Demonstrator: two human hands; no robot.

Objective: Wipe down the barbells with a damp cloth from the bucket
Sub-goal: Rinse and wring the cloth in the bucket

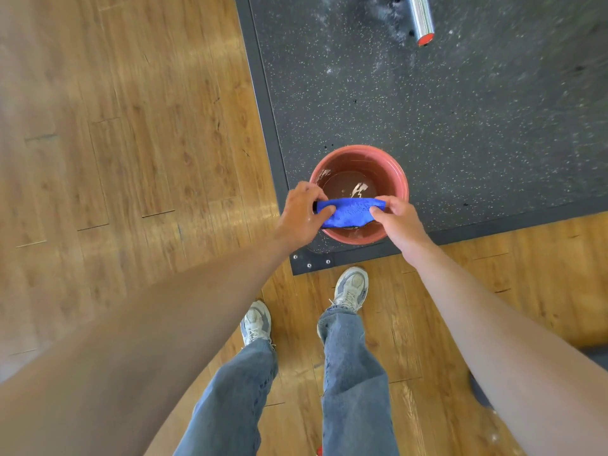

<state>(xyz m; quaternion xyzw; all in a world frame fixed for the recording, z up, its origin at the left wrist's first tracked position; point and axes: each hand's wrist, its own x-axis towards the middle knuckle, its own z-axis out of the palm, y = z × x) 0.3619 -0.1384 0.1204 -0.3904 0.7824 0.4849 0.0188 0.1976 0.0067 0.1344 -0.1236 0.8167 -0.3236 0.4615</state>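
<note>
Both hands hold a rolled blue cloth [348,213] over the red bucket [393,169], which sits on the black speckled mat [460,120] near its corner. Left hand [301,213] grips the cloth's left end w/ fingers curled round it; that end is mostly hidden under the fingers. Right hand [396,222] pinches the right end, thumb on top, other fingers tucked behind & not visible. Water w/ a glint shows in the bucket; its near wall is partly covered by cloth & hands. Barbell [421,19] end, chrome w/ red cap, cut off by the top edge. Wood floor [148,143] left is blurred. Jeans & sneakers below.
</note>
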